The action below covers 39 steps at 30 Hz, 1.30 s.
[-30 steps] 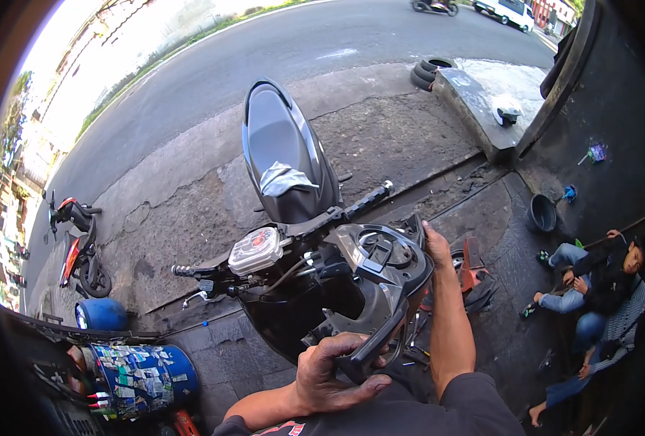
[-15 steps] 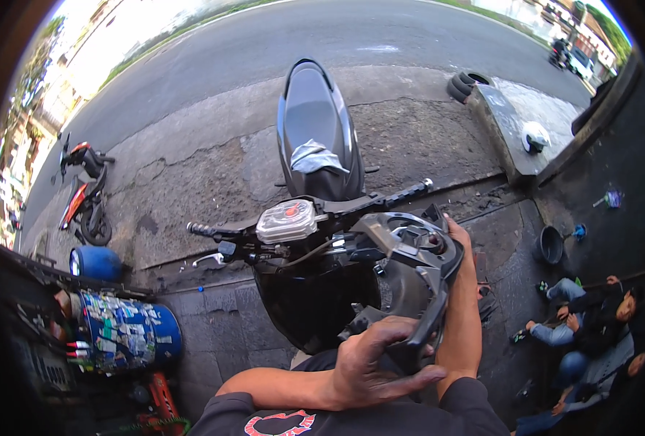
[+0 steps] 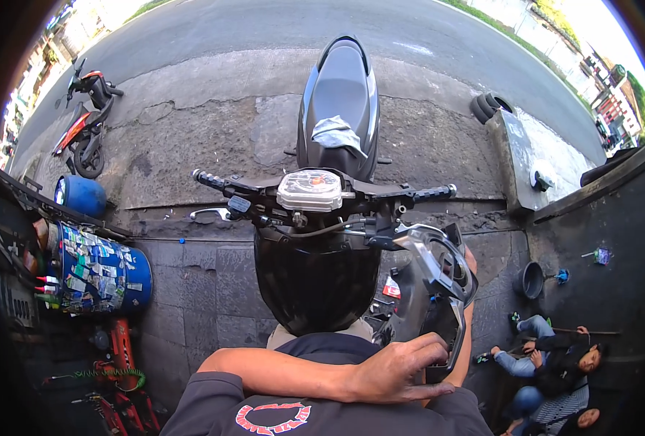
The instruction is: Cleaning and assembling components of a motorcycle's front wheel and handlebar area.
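Note:
A black plastic scooter handlebar cover (image 3: 409, 287), with an oval opening in its upper part, is held up at the right of the handlebar. My left hand (image 3: 402, 367) reaches across my chest with fingers bent at the cover's lower edge. My right hand (image 3: 470, 260) grips the cover's far right side; most of its fingers are hidden behind the part. Just beyond stands the scooter, its bare handlebar (image 3: 380, 192) carrying a clear-topped instrument cluster (image 3: 309, 190). A black front panel (image 3: 315, 280) lies below the handlebar.
A grey cloth (image 3: 337, 134) lies on the scooter seat (image 3: 343, 80). Blue drums (image 3: 137, 280) and a red jack (image 3: 122, 349) are at left, near a parked red motorbike (image 3: 82, 131). Seated people (image 3: 555, 363), a black bucket (image 3: 531, 280) and a concrete block (image 3: 508, 160) are at right.
My view has turned, so the scooter sits straighter and farther right. The cover has turned more upright and moved slightly right, with both hands still at it.

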Available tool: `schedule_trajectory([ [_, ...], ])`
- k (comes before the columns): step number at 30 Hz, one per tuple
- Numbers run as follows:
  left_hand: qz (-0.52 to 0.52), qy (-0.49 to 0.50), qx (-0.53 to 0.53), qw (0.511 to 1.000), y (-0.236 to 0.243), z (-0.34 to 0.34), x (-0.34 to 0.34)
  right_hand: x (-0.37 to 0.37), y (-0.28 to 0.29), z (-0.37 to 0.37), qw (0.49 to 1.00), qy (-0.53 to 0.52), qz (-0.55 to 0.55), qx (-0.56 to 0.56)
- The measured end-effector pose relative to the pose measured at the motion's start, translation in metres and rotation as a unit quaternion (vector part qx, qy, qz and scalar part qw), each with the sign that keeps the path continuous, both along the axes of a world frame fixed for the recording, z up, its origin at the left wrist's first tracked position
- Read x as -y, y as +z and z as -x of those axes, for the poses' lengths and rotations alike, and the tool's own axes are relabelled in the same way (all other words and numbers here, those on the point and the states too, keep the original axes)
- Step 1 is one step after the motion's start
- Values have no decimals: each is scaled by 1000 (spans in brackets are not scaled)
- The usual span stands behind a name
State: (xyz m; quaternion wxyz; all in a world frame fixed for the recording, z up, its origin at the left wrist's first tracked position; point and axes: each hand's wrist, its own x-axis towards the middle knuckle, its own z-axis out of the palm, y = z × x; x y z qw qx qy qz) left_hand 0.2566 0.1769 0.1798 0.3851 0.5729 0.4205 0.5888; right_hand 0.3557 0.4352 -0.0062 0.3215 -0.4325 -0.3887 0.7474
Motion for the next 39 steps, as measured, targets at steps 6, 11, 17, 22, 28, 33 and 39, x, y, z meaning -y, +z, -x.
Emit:
schedule_trajectory([
  [6, 9, 12, -16, 1000, 10, 10, 17, 2, -7, -3, 998, 8, -54, -14],
  [11, 43, 52, 5, 998, 11, 34, 24, -12, -19, -14, 996, 7, 51, -78],
  [17, 85, 63, 72, 992, 15, 36, 16, -34, -23, -10, 996, 32, 53, -70],
  [22, 65, 39, 54, 996, 17, 22, 7, -35, 19, -22, 995, 93, -4, -43],
  [28, 20, 63, 79, 995, 24, 37, 28, -14, 35, -5, 998, 67, -4, 6],
  [33, 67, 143, 193, 968, 4, 59, 51, -6, 14, 15, 997, -7, -4, -77],
  [39, 23, 128, 110, 985, 18, 73, 59, 2, 18, 21, 997, -26, -30, -65],
])
